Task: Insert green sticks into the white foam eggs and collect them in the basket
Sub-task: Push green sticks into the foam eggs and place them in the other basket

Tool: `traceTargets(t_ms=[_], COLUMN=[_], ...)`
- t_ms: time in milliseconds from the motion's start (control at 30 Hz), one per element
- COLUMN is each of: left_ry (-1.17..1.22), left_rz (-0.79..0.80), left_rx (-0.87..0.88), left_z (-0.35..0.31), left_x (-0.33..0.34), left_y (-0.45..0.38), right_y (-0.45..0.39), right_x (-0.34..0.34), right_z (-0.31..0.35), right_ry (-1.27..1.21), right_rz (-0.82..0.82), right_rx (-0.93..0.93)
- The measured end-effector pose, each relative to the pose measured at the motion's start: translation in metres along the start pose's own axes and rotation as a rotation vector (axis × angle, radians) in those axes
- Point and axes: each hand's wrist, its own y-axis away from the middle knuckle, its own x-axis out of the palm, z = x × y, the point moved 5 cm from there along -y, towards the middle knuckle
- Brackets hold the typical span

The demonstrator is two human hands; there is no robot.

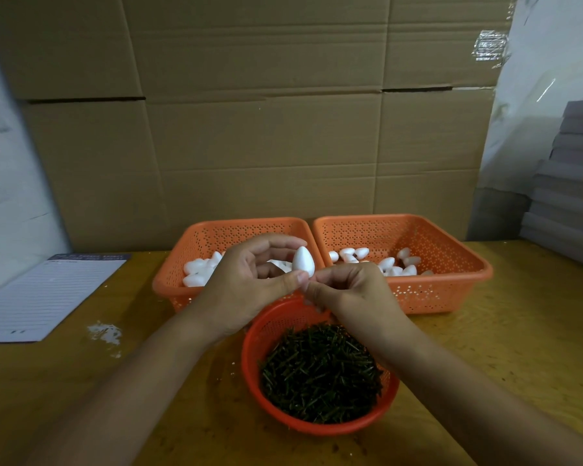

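Packing workshop: cardboard cartons (266, 112) behind wooden workbench (519, 331).

Your right hand (347, 290) curls over whatever it pinches beneath the foam egg (303, 261), so you cannot see a stick there. Your left hand (249, 284) covers part of the basket (182, 264) behind it (its eggs partly hidden). The notepad (48, 297), left of your hands, runs off the edge, its print blurred.

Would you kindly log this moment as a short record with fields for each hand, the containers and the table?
left hand: holds white foam egg, point up
right hand: fingertips pinched at egg's base; stick not visible
round basket: green sticks
left square basket: foam eggs
right square basket: foam eggs
table: lined sheet at left
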Motion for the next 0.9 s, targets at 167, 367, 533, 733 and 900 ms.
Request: traceTargets(t_ms=[167, 367, 533, 733, 900], left_ry=[-0.012, -0.035, -0.186, -0.74, -0.919], left_rz=[-0.033, -0.08, -0.289, -0.331, -0.203], left_rx=[-0.009, -0.015, -0.06, -0.047, -0.243], left_z=[0.003, 0.005, 0.015, 0.031, 0.051], left_x=[-0.001, -0.003, -0.043, -0.078, -0.079], left_y=[-0.002, -0.005, -0.014, -0.018, -0.014], right_y=[0.0, -0.001, -0.008, -0.017, -0.02], right_x=[0.003, 0.0, -0.018, -0.046, -0.062], right_z=[0.0, -0.002, -0.011, -0.023, -0.036], right_ry=[-0.003, 0.03, -0.178, -0.453, -0.535], right_rz=[-0.031, -0.105, -0.193, -0.305, -0.358], right_rx=[-0.025, -0.017, 0.161, 0.36, 0.445])
